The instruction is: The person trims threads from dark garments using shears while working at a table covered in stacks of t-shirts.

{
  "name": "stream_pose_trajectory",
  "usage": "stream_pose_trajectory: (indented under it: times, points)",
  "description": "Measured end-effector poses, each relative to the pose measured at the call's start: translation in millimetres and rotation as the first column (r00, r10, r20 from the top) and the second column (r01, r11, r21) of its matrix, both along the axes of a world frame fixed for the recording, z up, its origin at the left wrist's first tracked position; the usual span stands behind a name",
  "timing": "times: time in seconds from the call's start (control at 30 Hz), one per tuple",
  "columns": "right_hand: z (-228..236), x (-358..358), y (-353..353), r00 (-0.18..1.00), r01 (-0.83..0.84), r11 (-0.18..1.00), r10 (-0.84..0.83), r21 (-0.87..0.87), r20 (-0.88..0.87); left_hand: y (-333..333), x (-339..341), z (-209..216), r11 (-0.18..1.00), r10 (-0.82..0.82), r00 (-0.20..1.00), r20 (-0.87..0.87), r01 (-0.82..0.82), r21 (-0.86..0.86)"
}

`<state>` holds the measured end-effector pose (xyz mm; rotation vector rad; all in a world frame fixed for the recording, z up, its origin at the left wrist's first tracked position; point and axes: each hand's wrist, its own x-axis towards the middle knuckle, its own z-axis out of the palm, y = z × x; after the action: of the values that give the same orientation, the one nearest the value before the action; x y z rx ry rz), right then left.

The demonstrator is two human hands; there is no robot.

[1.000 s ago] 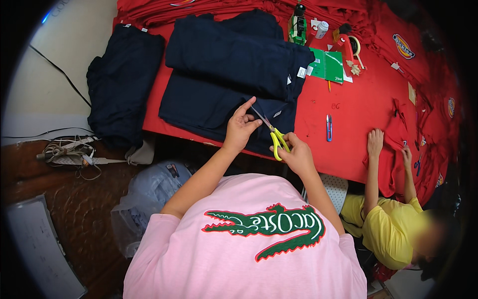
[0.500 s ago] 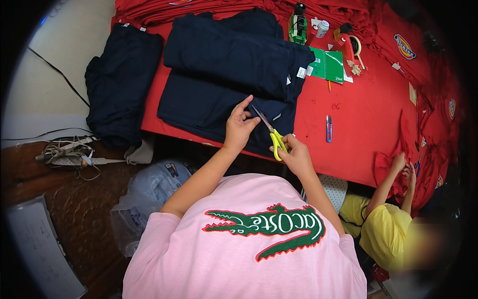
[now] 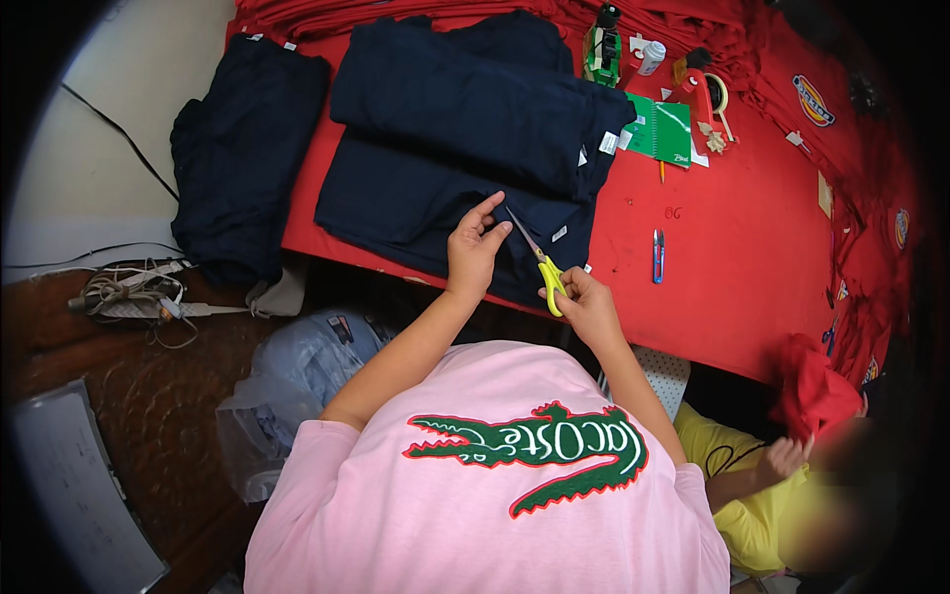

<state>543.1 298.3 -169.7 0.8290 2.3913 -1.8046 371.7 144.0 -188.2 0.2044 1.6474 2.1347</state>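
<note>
Near the table's front edge, my left hand [image 3: 475,252] pinches a fold of a navy garment [image 3: 396,210] between thumb and fingers. My right hand [image 3: 591,305] grips a pair of scissors [image 3: 550,285] by its yellow-green handles. The blades point up and to the left, with their tips close to the cloth at my left fingertips. A small white label [image 3: 560,234] lies on the navy cloth to the right of the blades. Behind my hands rests a stack of folded navy garments [image 3: 455,119].
Another navy pile [image 3: 242,158] lies at the left. On the red tabletop [image 3: 712,267] are blue thread snips [image 3: 658,256], a pencil [image 3: 662,172], a green notebook [image 3: 673,134] and a tape roll [image 3: 716,94]. At right, a co-worker's hand [image 3: 782,461] is beside red cloth [image 3: 816,391].
My hands and the scissors stay in nearly the same place at the navy cloth. The co-worker at right has drawn red cloth off the table edge toward themselves.
</note>
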Motion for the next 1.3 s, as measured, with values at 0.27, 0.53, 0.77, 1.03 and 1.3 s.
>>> stream_pose_trajectory:
  times: [0.27,0.53,0.77,1.03,1.3]
  points:
    - [21.6,-18.1,-2.5,0.999,-0.048,0.979,0.050,0.200,-0.004,-5.9,8.7,10.4,0.996,-0.084,0.996,0.018,0.084,0.033]
    - [-3.4,-9.4,3.3,0.997,-0.043,0.999,0.041,0.033,0.062,-2.5,7.7,17.6,0.999,-0.016,0.998,0.063,0.014,0.034]
    - [13.0,-20.7,-3.2,0.998,-0.061,0.995,0.062,0.080,-0.004,-9.7,-0.6,-2.0,1.000,-0.009,1.000,-0.011,0.009,-0.024]
    - [9.8,-31.7,1.7,0.995,-0.101,0.984,0.101,0.147,0.012,-17.2,4.6,6.7,0.997,-0.071,0.997,0.006,0.071,-0.011]
    - [-2.8,-27.6,0.7,0.987,-0.149,0.979,0.139,0.139,0.081,-23.2,-9.1,-13.4,0.995,0.038,0.999,-0.033,-0.041,-0.091]
